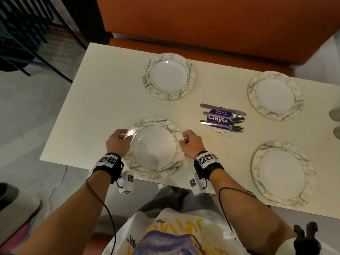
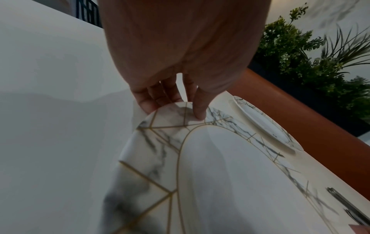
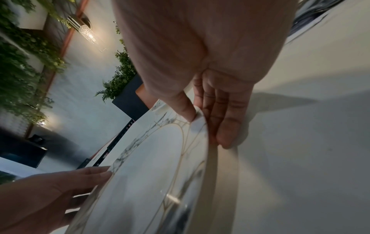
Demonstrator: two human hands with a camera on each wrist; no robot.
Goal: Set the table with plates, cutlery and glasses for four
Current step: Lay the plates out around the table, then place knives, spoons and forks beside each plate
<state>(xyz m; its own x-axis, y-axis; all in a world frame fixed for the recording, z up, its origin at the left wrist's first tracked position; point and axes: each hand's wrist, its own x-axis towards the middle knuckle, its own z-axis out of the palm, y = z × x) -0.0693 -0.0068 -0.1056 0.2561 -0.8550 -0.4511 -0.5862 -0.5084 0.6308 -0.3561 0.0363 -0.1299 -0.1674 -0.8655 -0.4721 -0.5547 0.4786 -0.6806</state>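
Note:
A marble-patterned plate with gold lines (image 1: 154,147) sits at the near left of the cream table (image 1: 103,100). My left hand (image 1: 118,139) pinches its left rim, thumb on top (image 2: 200,110) and fingers beneath. My right hand (image 1: 190,143) pinches the right rim the same way, thumb (image 3: 186,109) above, fingers under. The same plate fills the left wrist view (image 2: 230,174) and the right wrist view (image 3: 152,166). Three more matching plates lie at far left (image 1: 168,76), far right (image 1: 275,95) and near right (image 1: 282,173). A knife (image 1: 222,109), spoon (image 1: 223,117) and fork (image 1: 221,125) lie mid-table.
The cutlery rests on a purple round sticker (image 1: 219,118). An orange bench (image 1: 202,24) runs along the far side of the table. Dark chair frames (image 1: 27,34) stand at the far left. Plants (image 2: 310,52) grow behind the bench.

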